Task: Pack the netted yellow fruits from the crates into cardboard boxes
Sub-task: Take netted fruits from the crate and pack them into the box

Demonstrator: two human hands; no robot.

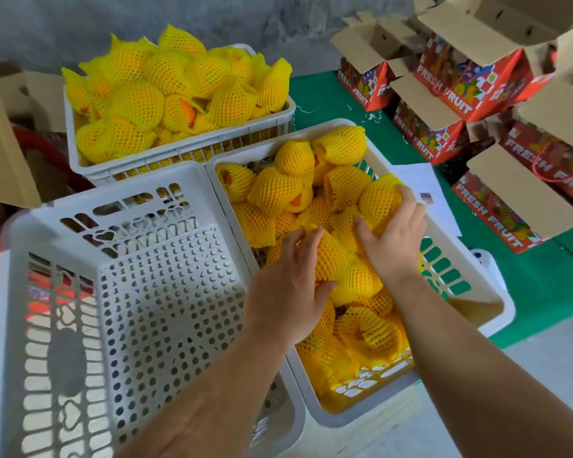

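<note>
Both of my hands reach into the right white crate [470,279], which holds several fruits in yellow foam netting. My left hand [288,285] grips one netted fruit [329,256] in the middle of the pile, thumb below and fingers over its top. My right hand [394,233] curls round another netted fruit [379,198] near the crate's right wall. A second white crate [186,150] behind is heaped with netted fruits [139,104]. Open red cardboard boxes [497,206] marked FRESH FRUIT stand on the green mat to the right.
An empty white perforated crate [139,292] sits at the front left. A sheet of white paper [420,183] lies beside the right crate. Plain brown cardboard [0,150] is at far left. Green mat [328,104] covers the floor between the crates and the stacked boxes.
</note>
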